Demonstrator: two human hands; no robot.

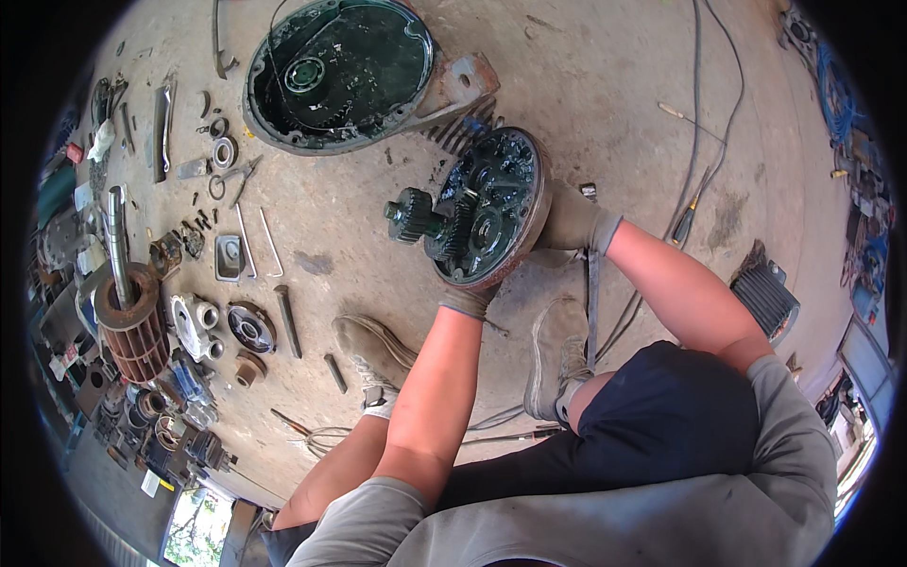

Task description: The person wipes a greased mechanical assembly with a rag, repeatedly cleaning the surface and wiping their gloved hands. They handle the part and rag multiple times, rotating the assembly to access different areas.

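Note:
A round, oily dark-green gear plate (491,203) stands tilted on its edge on the concrete floor (605,85). Several gears and a toothed shaft (412,215) stick out of its face toward the left. My left hand (470,299), in a grey glove, grips the plate's lower rim. My gloved right hand (578,223) holds its back on the right side. Just behind lies a large round housing (335,76), open side up and dark with grease inside.
Many parts lie spread at the left: a rusty rotor with shaft (130,321), bearings, bolts, rods and small housings. My shoes (378,352) (553,364) stand below the plate. A screwdriver (684,223), cables and a finned grey part (765,298) lie at the right.

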